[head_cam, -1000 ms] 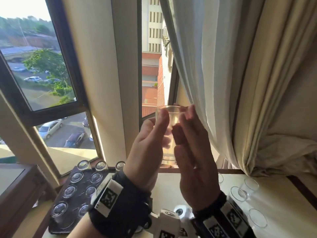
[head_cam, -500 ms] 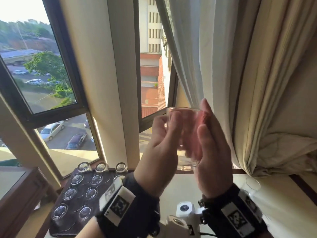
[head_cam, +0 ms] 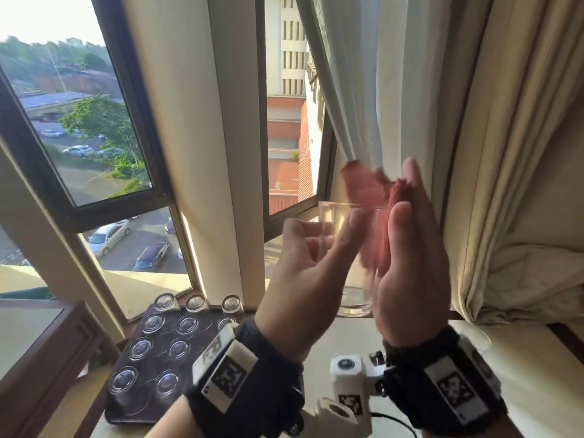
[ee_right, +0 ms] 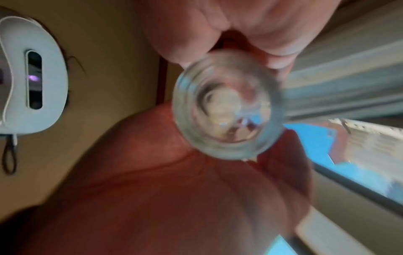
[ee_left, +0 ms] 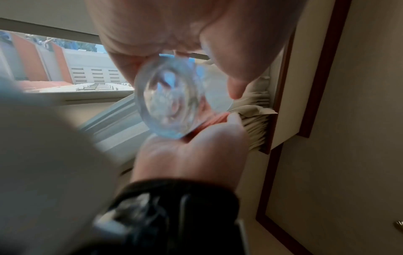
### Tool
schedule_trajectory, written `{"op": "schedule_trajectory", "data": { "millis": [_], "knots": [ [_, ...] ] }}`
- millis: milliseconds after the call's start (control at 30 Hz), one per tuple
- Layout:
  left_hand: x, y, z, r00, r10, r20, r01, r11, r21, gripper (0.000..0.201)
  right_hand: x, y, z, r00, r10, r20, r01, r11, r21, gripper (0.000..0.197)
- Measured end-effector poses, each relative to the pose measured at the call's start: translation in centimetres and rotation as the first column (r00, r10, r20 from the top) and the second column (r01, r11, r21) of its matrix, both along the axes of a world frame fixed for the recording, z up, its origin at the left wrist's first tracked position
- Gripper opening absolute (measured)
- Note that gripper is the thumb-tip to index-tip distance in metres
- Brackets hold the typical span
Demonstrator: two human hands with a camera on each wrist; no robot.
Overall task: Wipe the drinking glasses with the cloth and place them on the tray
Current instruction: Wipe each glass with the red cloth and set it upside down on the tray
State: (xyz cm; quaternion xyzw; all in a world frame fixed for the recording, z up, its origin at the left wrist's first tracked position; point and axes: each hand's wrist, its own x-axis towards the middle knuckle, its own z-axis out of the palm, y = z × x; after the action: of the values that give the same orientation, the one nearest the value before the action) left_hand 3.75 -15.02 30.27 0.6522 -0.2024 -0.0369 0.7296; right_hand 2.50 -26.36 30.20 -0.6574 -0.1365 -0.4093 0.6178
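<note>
Left hand [head_cam: 303, 279] holds glass [head_cam: 354, 298]; right hand [head_cam: 410, 263] presses pink cloth [head_cam: 373, 197] against it

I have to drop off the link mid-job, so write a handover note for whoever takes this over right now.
Left hand: fingers curled on the drinking glass, held upright in front of the window.
Right hand: presses the red cloth against the glass side; blurred, mid-wipe.
Tray, lower left: about ten glasses upside down on it.
Left: finish this glass and set it on the tray. Any unwiped glasses are hidden behind the hands now.
</note>
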Motion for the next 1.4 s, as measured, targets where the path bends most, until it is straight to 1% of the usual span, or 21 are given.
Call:
{"op": "schedule_trajectory", "data": {
  "millis": [67,133,200,300,367,400,433,500,567,600,700,767,800,833,900,967,1033,1133,1200,1300,1400],
  "knots": [
    [0.1,-0.3,-0.6,1.0,0.007,-0.012,-0.008,1.0,-0.028,0.07,-0.3,0.1,0.6,0.988,-0.117,0.104,0.132,0.979,-0.156,0.057],
    [0.5,0.0,-0.5,0.997,-0.009,-0.082,0.0,0.995,-0.101,0.074,-0.8,1.1,-0.3,0.978,-0.099,0.185,0.164,0.91,-0.381,0.055],
    [1.2,0.7,-0.2,0.995,-0.022,-0.097,0.011,0.993,-0.115,0.077,-0.9,1.6,-2.4,0.981,-0.069,0.179,0.145,0.88,-0.453,0.053],
    [1.6,1.4,0.1,0.999,0.029,0.018,-0.028,0.999,-0.04,0.074,-0.6,1.2,-3.4,0.997,-0.054,0.059,0.069,0.954,-0.292,0.054],
    [0.9,1.1,-0.3,0.997,0.003,0.083,-0.004,1.0,0.011,0.071,-0.3,1.0,-2.0,1.0,0.003,-0.001,-0.003,0.987,-0.159,0.054],
    [0.7,0.8,-0.5,0.998,0.002,0.069,-0.003,1.0,0.014,0.071,-0.2,0.8,-1.1,0.999,0.041,0.01,-0.039,0.991,-0.128,0.057],
    [0.7,0.6,-0.7,0.999,-0.004,0.035,0.004,1.0,0.003,0.072,-0.2,0.8,-0.3,0.998,0.054,0.037,-0.048,0.989,-0.137,0.061],
    [1.2,0.6,-0.9,0.999,-0.025,-0.022,0.024,0.999,-0.02,0.075,-0.2,1.3,0.2,0.995,-0.005,0.097,0.033,0.958,-0.285,0.062],
    [1.9,1.3,-0.6,0.998,-0.015,-0.058,0.012,0.999,-0.048,0.08,-0.7,2.0,-0.9,0.993,-0.011,0.12,0.06,0.908,-0.414,0.061],
    [2.1,1.7,-0.3,0.998,0.009,-0.065,-0.013,0.999,-0.051,0.081,-0.9,2.2,-1.8,0.995,0.01,0.101,0.034,0.906,-0.423,0.059],
    [1.8,2.1,-0.2,0.999,0.047,-0.005,-0.047,0.999,-0.006,0.077,-0.7,1.6,-2.7,1.0,0.022,0.021,-0.014,0.951,-0.308,0.058],
    [0.7,1.4,-0.7,1.0,0.02,-0.002,-0.02,1.0,0.016,0.078,-0.2,1.0,-1.3,0.999,0.032,-0.035,-0.038,0.983,-0.178,0.057],
    [0.4,1.0,-1.0,1.0,0.011,-0.024,-0.011,1.0,0.001,0.079,-0.1,0.9,-0.5,0.999,0.028,-0.018,-0.031,0.988,-0.154,0.057],
    [0.2,0.6,-1.2,0.999,0.003,-0.043,-0.004,1.0,-0.016,0.08,-0.1,0.9,0.2,1.0,0.005,0.028,0.0,0.985,-0.171,0.058],
    [0.5,0.6,-1.1,0.997,-0.021,-0.071,0.017,0.998,-0.059,0.08,-0.5,1.4,0.7,0.992,-0.025,0.127,0.063,0.95,-0.306,0.057],
    [1.2,1.3,-0.1,0.991,0.007,-0.131,-0.022,0.993,-0.115,0.083,-1.1,2.4,-0.8,0.989,0.011,0.148,0.051,0.912,-0.407,0.055],
    [1.7,2.0,0.7,0.982,0.054,-0.183,-0.078,0.989,-0.128,0.097,-1.5,2.7,-3.1,0.99,0.063,0.125,-0.008,0.919,-0.395,0.052],
    [1.6,2.2,0.6,0.99,0.103,-0.101,-0.11,0.992,-0.059,0.112,-1.4,2.4,-3.7,0.997,0.069,0.025,-0.061,0.968,-0.245,0.052],
    [0.8,1.8,0.2,0.996,0.058,-0.062,-0.06,0.998,-0.027,0.109,-0.9,1.9,-2.0,0.997,0.069,-0.022,-0.071,0.988,-0.139,0.052],
    [-0.5,1.3,-0.2,0.998,0.048,-0.033,-0.048,0.999,0.001,0.08,-0.6,1.5,0.7,0.996,0.069,0.059,-0.065,0.995,-0.071,0.057],
    [-0.3,1.5,-0.4,0.998,0.023,-0.053,-0.022,1.0,0.007,0.079,-0.9,2.0,-0.1,0.982,0.004,0.186,0.058,0.943,-0.328,0.057]
  ]
}}
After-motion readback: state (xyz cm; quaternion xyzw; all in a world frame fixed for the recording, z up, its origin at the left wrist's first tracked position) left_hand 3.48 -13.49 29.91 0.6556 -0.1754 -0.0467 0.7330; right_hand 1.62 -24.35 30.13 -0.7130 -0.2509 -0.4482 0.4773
